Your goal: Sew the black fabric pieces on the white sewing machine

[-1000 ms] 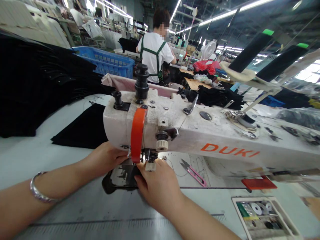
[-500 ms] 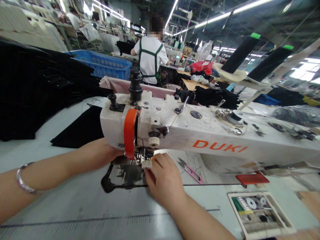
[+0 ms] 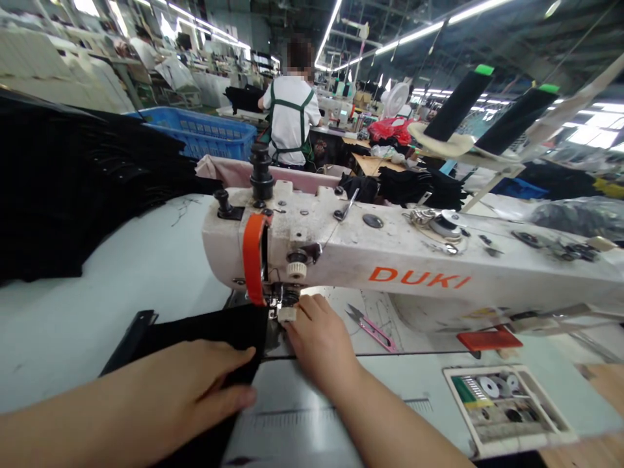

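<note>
Bench (image 3: 97,286): pale top, carries everything; a ruler strip is seen along the near edge. Black fabric stack (image 3: 73,188) is piled at the far-left corner, kept clear of the sewing zone but within reach.

Sewing machine (image 3: 390,260) is set across the middle of the bench, head with orange guard (image 3: 254,257) towards the left, so cloth can be fed in from the near-left side.

Black cloth piece (image 3: 205,351) is laid flat on the bench from the near edge up to the needle area, its far corner just under the guard.

Left hand (image 3: 190,390) is pressed palm-down on the cloth, fingers spread flat, nothing gripped; judged to be holding the cloth taut and aligned.

Right hand (image 3: 322,341) is rested just right of the needle, fingers curled down at the cloth edge beside the small white knob (image 3: 286,314); whether the edge is pinched cannot be told.

Pink thread snips (image 3: 373,328) lie under the machine arm, near the right hand. Parts tray (image 3: 507,409) sits at the near-right corner.
</note>
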A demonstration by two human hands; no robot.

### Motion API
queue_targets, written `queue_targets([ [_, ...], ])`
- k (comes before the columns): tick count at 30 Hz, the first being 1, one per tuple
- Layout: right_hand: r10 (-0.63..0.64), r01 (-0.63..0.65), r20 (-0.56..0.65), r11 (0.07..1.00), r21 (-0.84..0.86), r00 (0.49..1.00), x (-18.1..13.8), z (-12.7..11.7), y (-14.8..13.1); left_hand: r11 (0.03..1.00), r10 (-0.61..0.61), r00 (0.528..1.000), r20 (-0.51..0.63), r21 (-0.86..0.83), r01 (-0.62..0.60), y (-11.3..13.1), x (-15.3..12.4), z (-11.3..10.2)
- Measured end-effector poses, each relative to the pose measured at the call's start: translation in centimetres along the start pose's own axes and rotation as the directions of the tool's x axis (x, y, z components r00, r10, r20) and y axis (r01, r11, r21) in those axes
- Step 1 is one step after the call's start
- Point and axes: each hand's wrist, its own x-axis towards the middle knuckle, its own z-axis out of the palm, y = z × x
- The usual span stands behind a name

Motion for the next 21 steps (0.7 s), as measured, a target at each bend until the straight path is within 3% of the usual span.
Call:
queue_targets([
  [4,-0.250,0.250,-0.020,0.961,0.121,0.968,-1.1,-0.5,-0.7,0.992,0.052,0.987,-0.154,0.121,-0.033,-0.7,2.1,0.7],
  [6,-0.286,0.279,0.029,0.950,0.142,0.958,-1.4,-0.7,-1.1,0.981,0.092,0.970,-0.225,0.190,-0.049,-1.2,1.8,2.3],
  [10,-0.263,0.250,0.106,0.961,0.123,0.959,-1.5,-0.6,-1.5,0.988,0.076,0.974,-0.212,0.149,-0.045,-2.2,0.7,4.5],
  [17,-0.216,0.206,0.094,0.973,0.105,0.972,-1.2,0.0,-1.5,0.991,0.059,0.981,-0.184,0.126,-0.036,-3.3,3.3,3.2],
  [19,-0.182,0.171,0.083,0.978,0.119,0.980,-1.1,0.1,-1.4,0.995,0.029,0.988,-0.153,0.098,-0.014,-3.9,2.6,2.7],
  [21,-0.125,0.115,0.068,0.983,0.142,0.990,-1.1,0.0,-1.4,0.995,-0.053,0.986,-0.160,0.076,0.065,-5.2,-0.2,2.5],
])
